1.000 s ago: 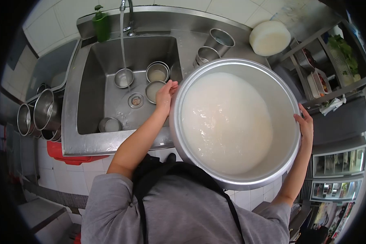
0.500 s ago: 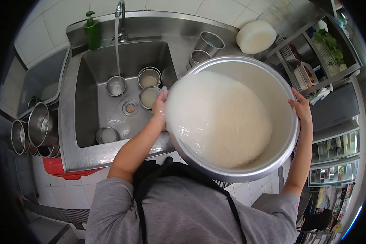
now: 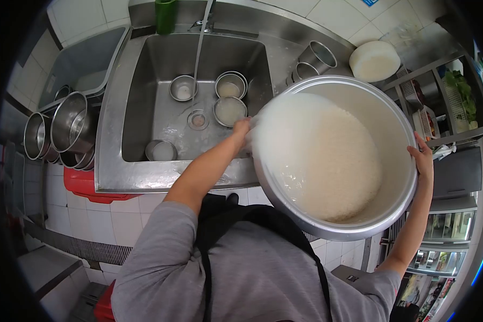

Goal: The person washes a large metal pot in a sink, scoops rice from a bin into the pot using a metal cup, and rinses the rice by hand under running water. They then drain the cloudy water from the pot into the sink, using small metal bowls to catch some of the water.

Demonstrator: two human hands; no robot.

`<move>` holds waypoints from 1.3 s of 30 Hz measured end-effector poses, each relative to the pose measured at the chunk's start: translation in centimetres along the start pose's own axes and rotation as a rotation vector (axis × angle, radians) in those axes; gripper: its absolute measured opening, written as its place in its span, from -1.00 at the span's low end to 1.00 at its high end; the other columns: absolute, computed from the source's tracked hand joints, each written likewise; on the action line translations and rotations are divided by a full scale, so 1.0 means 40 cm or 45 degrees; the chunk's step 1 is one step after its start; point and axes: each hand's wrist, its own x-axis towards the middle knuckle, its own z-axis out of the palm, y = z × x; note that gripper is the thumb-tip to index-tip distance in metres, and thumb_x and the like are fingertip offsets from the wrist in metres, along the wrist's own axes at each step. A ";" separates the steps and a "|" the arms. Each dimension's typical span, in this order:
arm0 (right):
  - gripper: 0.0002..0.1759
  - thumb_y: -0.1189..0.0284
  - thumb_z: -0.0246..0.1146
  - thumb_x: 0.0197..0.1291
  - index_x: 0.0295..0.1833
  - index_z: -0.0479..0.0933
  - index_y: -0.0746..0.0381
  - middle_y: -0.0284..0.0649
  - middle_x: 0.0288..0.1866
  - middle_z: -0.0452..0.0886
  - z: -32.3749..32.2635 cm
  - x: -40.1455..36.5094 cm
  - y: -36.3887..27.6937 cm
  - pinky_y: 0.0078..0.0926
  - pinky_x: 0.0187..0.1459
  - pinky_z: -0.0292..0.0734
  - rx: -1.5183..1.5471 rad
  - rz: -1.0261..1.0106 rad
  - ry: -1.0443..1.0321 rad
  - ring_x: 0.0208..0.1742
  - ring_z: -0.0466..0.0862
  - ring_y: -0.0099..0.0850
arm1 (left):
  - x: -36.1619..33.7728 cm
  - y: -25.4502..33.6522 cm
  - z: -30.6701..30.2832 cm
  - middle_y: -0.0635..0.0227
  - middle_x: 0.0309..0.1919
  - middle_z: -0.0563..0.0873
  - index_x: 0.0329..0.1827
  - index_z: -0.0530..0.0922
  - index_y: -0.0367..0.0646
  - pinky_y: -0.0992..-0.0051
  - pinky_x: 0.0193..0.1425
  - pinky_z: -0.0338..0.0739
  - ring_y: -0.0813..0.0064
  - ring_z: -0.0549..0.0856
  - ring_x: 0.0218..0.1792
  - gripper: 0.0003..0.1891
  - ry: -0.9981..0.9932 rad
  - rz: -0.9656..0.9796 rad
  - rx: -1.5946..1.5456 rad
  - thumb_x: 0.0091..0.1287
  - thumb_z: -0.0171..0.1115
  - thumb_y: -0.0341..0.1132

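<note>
Between my hands is a large metal pot (image 3: 396, 161), tilted left toward the sink. Rice (image 3: 349, 166) lies in it, and cloudy white water (image 3: 284, 139) has gathered on its left side. My left hand (image 3: 242, 131) grips the left rim, with its fingers partly hidden and blurred. On the far right, my right hand (image 3: 423, 155) is closed around the opposite rim. Left of the pot is the steel sink (image 3: 134, 118), where a metal bowl with pale contents (image 3: 229, 111) sits closest to my left hand.
Water (image 3: 199, 53) runs from the tap into the sink, near a small bowl (image 3: 183, 88). Metal containers (image 3: 321, 56) and a round whitish block (image 3: 374, 61) stand behind the pot. Several steel pots (image 3: 72, 123) hang or stack at left, above a red bin (image 3: 86, 182).
The whole view has shifted, so the sink and pot appear farther right. Both hands keep their grip on the pot. Slightly less of the rice looks covered by the white water.
</note>
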 end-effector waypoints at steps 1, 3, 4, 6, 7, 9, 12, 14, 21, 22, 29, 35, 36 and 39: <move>-0.36 0.56 0.15 -0.18 0.18 0.31 0.22 -0.14 -0.05 0.51 0.000 -0.002 -0.004 -0.63 -0.06 0.34 -0.005 0.021 -0.003 -0.15 0.53 -0.46 | 0.002 -0.010 0.002 0.19 -0.40 0.60 -0.23 0.56 -0.21 0.34 -0.39 0.42 0.32 0.57 -0.45 -0.65 -0.040 0.106 -0.122 0.14 0.10 -0.08; -0.36 0.56 0.14 -0.18 0.18 0.31 0.22 -0.14 -0.05 0.51 -0.002 -0.003 -0.007 -0.63 -0.06 0.34 -0.019 0.024 -0.002 -0.15 0.53 -0.47 | 0.109 -0.078 -0.024 0.19 -0.42 0.62 -0.27 0.58 -0.22 0.32 -0.41 0.42 0.35 0.58 -0.45 -0.66 0.079 0.299 0.087 0.14 0.10 -0.10; -0.36 0.56 0.14 -0.18 0.18 0.31 0.22 -0.14 -0.05 0.51 -0.002 0.000 -0.004 -0.63 -0.07 0.34 -0.026 0.009 0.001 -0.16 0.53 -0.47 | 0.147 -0.095 -0.033 0.19 -0.43 0.62 -0.29 0.59 -0.23 0.32 -0.41 0.42 0.37 0.58 -0.44 -0.66 0.136 0.397 0.192 0.13 0.10 -0.10; -0.36 0.56 0.15 -0.18 0.18 0.31 0.22 -0.14 -0.06 0.52 -0.005 0.001 -0.006 -0.62 -0.07 0.35 -0.059 -0.019 0.010 -0.16 0.53 -0.47 | 0.080 -0.042 -0.028 0.19 -0.45 0.63 -0.33 0.59 -0.26 0.31 -0.39 0.43 0.37 0.58 -0.45 -0.68 0.240 0.197 0.260 0.13 0.09 -0.14; -0.36 0.55 0.15 -0.18 0.18 0.31 0.22 -0.15 -0.06 0.52 -0.003 -0.002 -0.013 -0.62 -0.07 0.35 -0.087 -0.027 0.010 -0.16 0.53 -0.47 | 0.053 -0.025 -0.028 0.18 -0.46 0.63 -0.36 0.59 -0.27 0.31 -0.38 0.43 0.37 0.58 -0.45 -0.69 0.292 0.092 0.298 0.13 0.08 -0.16; -0.36 0.55 0.15 -0.18 0.18 0.31 0.22 -0.15 -0.07 0.52 -0.003 -0.002 -0.018 -0.61 -0.07 0.35 -0.127 -0.011 0.009 -0.17 0.53 -0.47 | 0.116 -0.063 -0.054 0.15 -0.44 0.64 -0.35 0.58 -0.28 0.31 -0.36 0.43 0.30 0.59 -0.44 -0.69 0.242 0.190 0.479 0.10 0.09 -0.17; -0.36 0.54 0.15 -0.17 0.18 0.31 0.22 -0.14 -0.07 0.52 0.000 -0.002 -0.029 -0.61 -0.08 0.35 -0.155 0.031 0.005 -0.17 0.52 -0.47 | 0.164 -0.113 -0.078 0.07 -0.40 0.63 -0.35 0.57 -0.29 0.29 -0.32 0.44 0.18 0.60 -0.40 -0.69 0.105 0.267 0.454 0.06 0.12 -0.17; -0.36 0.53 0.15 -0.17 0.18 0.31 0.22 -0.14 -0.07 0.51 0.004 -0.010 -0.052 -0.61 -0.08 0.35 -0.173 0.029 0.000 -0.17 0.52 -0.47 | 0.174 -0.124 -0.076 0.01 -0.37 0.61 -0.36 0.57 -0.29 0.28 -0.30 0.44 0.13 0.60 -0.37 -0.69 0.066 0.317 0.432 0.06 0.11 -0.17; -0.35 0.50 0.17 -0.19 0.17 0.32 0.21 -0.13 -0.04 0.50 0.010 -0.004 -0.083 -0.57 -0.05 0.34 -0.245 -0.028 -0.012 -0.14 0.51 -0.44 | 0.179 -0.092 -0.062 0.03 -0.33 0.61 -0.34 0.56 -0.27 0.27 -0.27 0.43 0.14 0.59 -0.30 -0.66 0.217 0.469 0.741 0.12 0.04 -0.13; -0.35 0.50 0.17 -0.19 0.17 0.32 0.21 -0.13 -0.04 0.50 0.010 -0.003 -0.088 -0.57 -0.04 0.34 -0.296 -0.054 0.000 -0.14 0.51 -0.44 | 0.172 -0.084 -0.063 0.04 -0.33 0.61 -0.33 0.56 -0.27 0.27 -0.27 0.43 0.14 0.59 -0.28 -0.65 0.168 0.540 0.908 0.12 0.03 -0.11; -0.35 0.49 0.17 -0.20 0.17 0.32 0.19 -0.14 -0.05 0.51 0.018 -0.004 -0.109 -0.58 -0.05 0.33 -0.313 -0.045 0.044 -0.15 0.52 -0.43 | 0.159 -0.066 -0.052 0.04 -0.30 0.62 -0.30 0.56 -0.28 0.26 -0.24 0.44 0.13 0.61 -0.26 -0.62 0.132 0.321 0.546 0.10 0.06 -0.08; -0.36 0.53 0.17 -0.17 0.18 0.33 0.14 -0.25 -0.17 0.52 0.019 -0.004 -0.127 -0.60 -0.18 0.38 -0.316 -0.002 0.009 -0.30 0.50 -0.51 | 0.192 -0.068 -0.042 -0.01 -0.27 0.60 -0.32 0.57 -0.28 0.27 -0.16 0.44 0.10 0.60 -0.23 -0.64 0.198 0.211 0.612 0.09 0.10 -0.10; -0.36 0.54 0.17 -0.17 0.18 0.33 0.14 -0.25 -0.18 0.53 0.019 -0.006 -0.127 -0.60 -0.18 0.38 -0.329 -0.002 0.012 -0.30 0.50 -0.51 | 0.171 -0.033 -0.029 0.00 -0.28 0.60 -0.33 0.57 -0.27 0.27 -0.16 0.44 0.10 0.60 -0.23 -0.64 0.191 0.249 0.753 0.09 0.10 -0.10; -0.33 0.53 0.19 -0.21 0.18 0.31 0.19 -0.14 -0.09 0.52 0.018 0.003 -0.116 -0.59 -0.06 0.33 -0.318 -0.039 -0.001 -0.16 0.51 -0.46 | 0.128 0.121 0.038 0.00 -0.29 0.61 -0.38 0.56 -0.27 0.28 -0.19 0.46 0.13 0.61 -0.26 -0.63 0.124 0.750 1.146 0.09 0.10 -0.07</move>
